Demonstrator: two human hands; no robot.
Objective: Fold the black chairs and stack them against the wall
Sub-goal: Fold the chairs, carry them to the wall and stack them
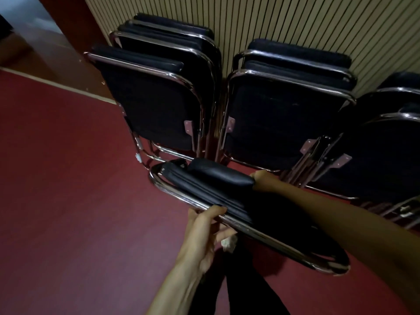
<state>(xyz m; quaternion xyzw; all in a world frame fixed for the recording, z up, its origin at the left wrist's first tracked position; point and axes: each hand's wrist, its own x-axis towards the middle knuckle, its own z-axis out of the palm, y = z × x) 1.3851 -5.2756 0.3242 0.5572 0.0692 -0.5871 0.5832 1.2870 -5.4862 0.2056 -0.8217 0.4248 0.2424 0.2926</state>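
Note:
A folded black chair (222, 189) with a chrome tube frame hangs in front of me, its top edge facing up. My left hand (204, 226) grips the chrome tube along the near side, thumb over the top. My right hand (264, 179) holds the far corner of the black padded backrest, fingers hidden behind it. Against the ribbed wall (295, 23) lean three stacks of folded black chairs: a left stack (154, 96), a middle stack (279, 110) and a right stack (391, 137). The held chair sits just short of the gap between the left and middle stacks.
The floor (68, 178) is dark red. A wooden step or platform (45, 53) rises at the far left beside the left stack. My dark-clothed legs (245, 280) stand below the held chair, with a white scrap (228, 243) under my left hand.

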